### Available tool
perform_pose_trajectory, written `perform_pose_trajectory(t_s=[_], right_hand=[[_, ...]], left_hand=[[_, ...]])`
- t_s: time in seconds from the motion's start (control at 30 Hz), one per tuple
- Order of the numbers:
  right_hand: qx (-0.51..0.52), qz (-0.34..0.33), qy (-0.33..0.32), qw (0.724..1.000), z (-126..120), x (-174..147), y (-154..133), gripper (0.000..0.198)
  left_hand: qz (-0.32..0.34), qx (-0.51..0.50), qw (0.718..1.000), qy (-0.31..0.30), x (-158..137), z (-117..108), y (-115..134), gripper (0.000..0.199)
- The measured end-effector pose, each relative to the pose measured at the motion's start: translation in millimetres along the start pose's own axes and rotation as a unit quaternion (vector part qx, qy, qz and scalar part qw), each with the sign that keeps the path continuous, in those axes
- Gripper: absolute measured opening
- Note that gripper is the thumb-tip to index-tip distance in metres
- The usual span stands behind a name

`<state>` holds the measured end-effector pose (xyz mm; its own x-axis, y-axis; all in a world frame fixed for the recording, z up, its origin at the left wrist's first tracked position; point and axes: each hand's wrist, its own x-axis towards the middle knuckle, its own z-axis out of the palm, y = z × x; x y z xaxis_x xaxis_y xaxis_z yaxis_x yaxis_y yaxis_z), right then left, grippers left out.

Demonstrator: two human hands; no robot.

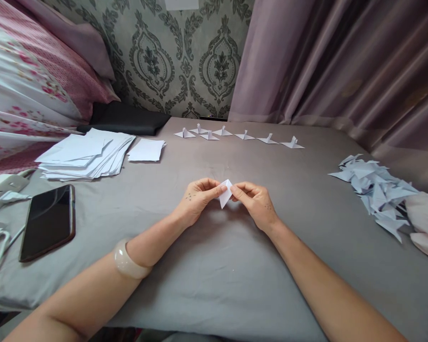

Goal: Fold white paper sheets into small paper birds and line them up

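A small piece of folded white paper (226,194), shaped like a narrow kite with its point downward, is held up above the middle of the grey cloth. My left hand (202,197) pinches its left edge between thumb and fingers. On the opposite edge, my right hand (252,199) pinches it the same way. Both thumbs lie on the paper's near face, and the fingers behind it are partly hidden. Beyond the hands, several folded paper birds (246,135) stand in a loose row at the far side of the table.
To the left lie a stack of white paper sheets (82,154), a smaller stack of paper squares (147,150), a phone (49,222) and a power strip (3,190). A black folded item (128,118) sits behind them. On the right is a heap of folded paper pieces (378,190).
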<state>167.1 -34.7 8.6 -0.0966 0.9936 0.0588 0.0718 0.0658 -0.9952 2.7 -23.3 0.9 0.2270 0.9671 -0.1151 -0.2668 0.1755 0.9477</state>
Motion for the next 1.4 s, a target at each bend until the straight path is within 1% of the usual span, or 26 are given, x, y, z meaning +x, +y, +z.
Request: perform_pose_trajectory(t_s=[0.07,0.2,0.33,0.43,0.5,0.6,0.7,0.77,0.9,1.1,1.23,1.4], right_hand=[[-0.001,-0.004,0.001,1.0,0.7,-0.4,-0.3,0.025],[-0.014,-0.028,0.018,0.999,3.0,-0.7,1.7,0.023],[-0.033,-0.069,0.048,0.996,4.2,-0.6,6.8,0.022],[-0.047,-0.094,0.06,0.993,5.2,-1.1,9.1,0.026],[-0.055,-0.105,0.066,0.991,6.3,-1.5,9.2,0.03],[-0.039,-0.093,0.056,0.993,8.1,-1.4,8.5,0.037],[-0.021,-0.068,0.042,0.997,8.5,-0.5,8.0,0.035],[-0.02,-0.065,0.054,0.996,7.5,0.3,8.1,0.031],[-0.025,-0.091,0.071,0.993,4.2,0.9,8.8,0.025],[-0.037,-0.103,0.06,0.992,1.4,-0.1,7.0,0.021],[-0.059,-0.103,0.038,0.992,0.0,-1.1,3.8,0.019],[-0.06,-0.107,0.035,0.992,-1.3,-1.5,2.1,0.017]], left_hand=[[0.007,0.009,1.0,0.008,-0.2,1.6,0.5,0.027],[0.043,0.006,0.999,0.02,-1.2,5.3,2.5,0.031],[0.052,0.012,0.999,-0.007,-2.5,6.3,3.6,0.038],[0.051,0.041,0.997,-0.033,-2.9,5.0,2.3,0.033],[0.048,0.053,0.997,-0.034,-2.5,3.5,1.0,0.028],[0.044,0.006,0.999,-0.019,-1.2,1.2,0.0,0.026],[0.038,-0.041,0.998,-0.018,-0.3,0.0,0.7,0.026],[0.033,-0.033,0.999,-0.018,-0.6,0.1,1.5,0.027],[0.026,-0.007,0.999,-0.022,-2.3,1.8,2.3,0.028],[0.019,0.045,0.998,-0.031,-4.3,4.1,2.5,0.029],[0.027,0.069,0.997,-0.03,-5.8,4.6,4.3,0.028],[0.002,0.076,0.997,-0.027,-6.8,4.2,6.2,0.026]])
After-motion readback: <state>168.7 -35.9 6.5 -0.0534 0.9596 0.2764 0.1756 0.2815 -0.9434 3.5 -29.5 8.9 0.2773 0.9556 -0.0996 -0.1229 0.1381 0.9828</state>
